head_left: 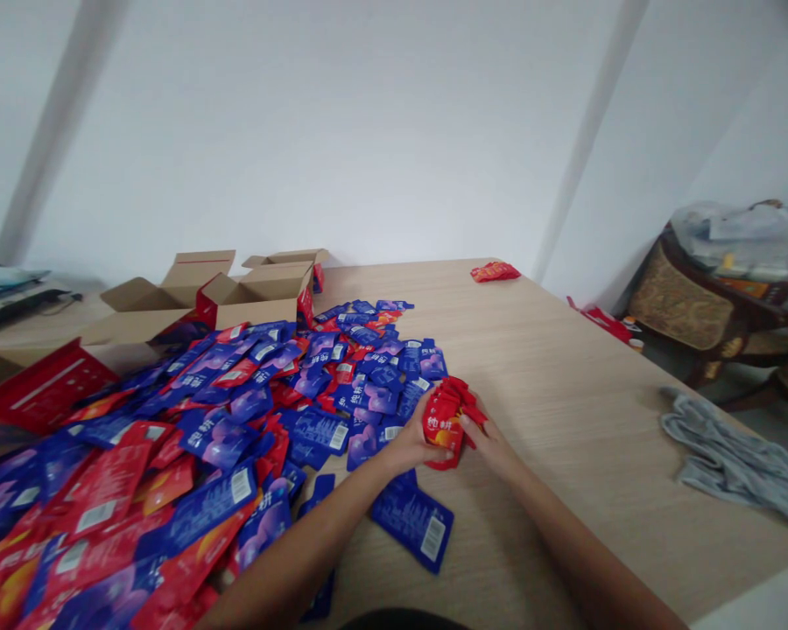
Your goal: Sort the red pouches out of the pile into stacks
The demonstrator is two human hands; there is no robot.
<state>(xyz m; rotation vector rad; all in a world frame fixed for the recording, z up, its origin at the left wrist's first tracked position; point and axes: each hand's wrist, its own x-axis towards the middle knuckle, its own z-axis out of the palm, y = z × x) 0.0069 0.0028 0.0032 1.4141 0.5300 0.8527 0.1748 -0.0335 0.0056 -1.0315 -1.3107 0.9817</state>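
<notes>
i see one stack of red sachets (445, 422) at frame centre, clasped between my left hand (412, 444) and right hand (492, 444), both closed on it. i judge the sorting barely begun: a heap of blue and red sachets (190, 455), too many to count, fills the lower left. three open cartons (236, 293) stand behind, one grey cloth (728, 455) lies right.
</notes>
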